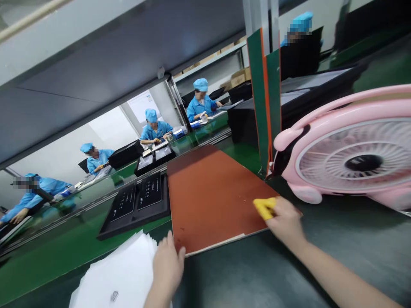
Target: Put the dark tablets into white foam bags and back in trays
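A reddish-brown flat board (pixel 215 196) with a pale front edge lies on the dark green worktop. My right hand (pixel 285 220) is closed on a small yellow piece (pixel 265 207), held at the board's right side; its exact kind does not show. My left hand (pixel 167 265) is open, fingers stretched out, at the board's front left corner and beside a stack of white sheets (pixel 118 273). I cannot tell whether it presses on the board or the sheets. A small dark mark shows on the top sheet.
A pink fan (pixel 353 158) stands at the right, near a green post with orange edging (pixel 265 102). Behind the board, a black tray (pixel 138 218) holds two black panels on the green belt (pixel 64 252). A shelf (pixel 122 64) hangs overhead. Several blue-capped co-workers (pixel 154 128) sit opposite.
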Demonstrator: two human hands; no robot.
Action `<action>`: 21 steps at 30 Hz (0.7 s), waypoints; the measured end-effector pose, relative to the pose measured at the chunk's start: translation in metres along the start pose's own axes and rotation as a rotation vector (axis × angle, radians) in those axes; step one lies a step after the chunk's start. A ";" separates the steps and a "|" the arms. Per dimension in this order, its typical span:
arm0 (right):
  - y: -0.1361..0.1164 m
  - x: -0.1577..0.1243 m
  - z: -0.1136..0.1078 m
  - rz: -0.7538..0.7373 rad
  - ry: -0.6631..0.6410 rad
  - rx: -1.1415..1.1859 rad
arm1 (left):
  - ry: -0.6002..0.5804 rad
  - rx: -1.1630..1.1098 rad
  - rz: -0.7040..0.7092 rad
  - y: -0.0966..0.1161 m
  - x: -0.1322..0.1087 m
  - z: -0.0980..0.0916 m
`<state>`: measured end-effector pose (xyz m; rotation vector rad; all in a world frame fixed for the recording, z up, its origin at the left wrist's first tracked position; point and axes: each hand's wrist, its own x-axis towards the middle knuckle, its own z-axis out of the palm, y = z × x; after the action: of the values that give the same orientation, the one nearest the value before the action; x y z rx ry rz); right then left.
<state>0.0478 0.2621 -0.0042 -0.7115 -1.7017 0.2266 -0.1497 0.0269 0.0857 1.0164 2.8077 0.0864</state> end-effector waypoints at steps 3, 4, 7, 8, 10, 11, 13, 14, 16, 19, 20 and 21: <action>-0.049 -0.015 0.024 -0.195 -0.332 0.141 | 0.175 0.101 0.059 0.015 0.058 -0.031; -0.061 -0.019 0.031 -0.192 -0.460 0.162 | 0.206 0.041 -0.007 0.021 0.081 -0.035; -0.077 -0.026 0.041 -0.037 -0.744 0.137 | 0.171 -0.013 -0.184 0.031 0.142 -0.029; -0.078 -0.025 0.041 0.021 -0.800 0.122 | 0.149 -0.027 -0.223 0.031 0.155 -0.024; -0.077 -0.020 0.037 0.089 -0.865 0.109 | 0.125 -0.057 -0.264 0.027 0.170 -0.018; -0.076 -0.017 0.035 0.102 -0.885 0.109 | 0.129 -0.066 -0.267 0.024 0.172 -0.017; -0.077 -0.012 0.031 0.127 -0.915 0.104 | 0.142 -0.073 -0.268 0.018 0.171 -0.022; -0.079 -0.010 0.029 0.141 -0.923 0.100 | 0.152 -0.072 -0.264 0.015 0.169 -0.028; -0.082 -0.007 0.028 0.162 -0.938 0.099 | 0.177 -0.067 -0.250 0.013 0.163 -0.041; -0.084 -0.005 0.027 0.180 -0.931 0.103 | 0.227 -0.065 -0.207 0.022 0.150 -0.054; -0.085 -0.005 0.027 0.184 -0.924 0.104 | 0.238 -0.071 -0.192 0.029 0.144 -0.056; -0.085 -0.006 0.027 0.187 -0.916 0.105 | 0.246 -0.080 -0.170 0.037 0.137 -0.056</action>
<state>-0.0050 0.1978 0.0272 -0.7378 -2.4539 0.8685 -0.2392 0.1430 0.1281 0.7946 3.0696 0.3224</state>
